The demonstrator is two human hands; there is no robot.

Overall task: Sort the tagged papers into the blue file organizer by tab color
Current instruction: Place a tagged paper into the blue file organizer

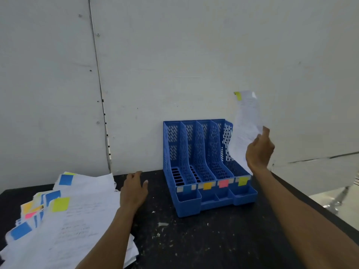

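Blue perforated plastic four-slot file organizer (204,162): slots apparently empty; right hand (259,150) pinching yellow-tabbed white sheet (245,123) above rightmost slot; left hand (134,191) spread beside unsorted tagged-paper pile (64,220).

Blue perforated file organizer (202,162) bears blue, orange, pink and yellow labels on a speckled black table (204,239).

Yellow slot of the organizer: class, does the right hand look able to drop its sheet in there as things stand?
Probably yes. The right hand holds the sheet just above the yellow slot, which looks empty, and nothing lies between them.
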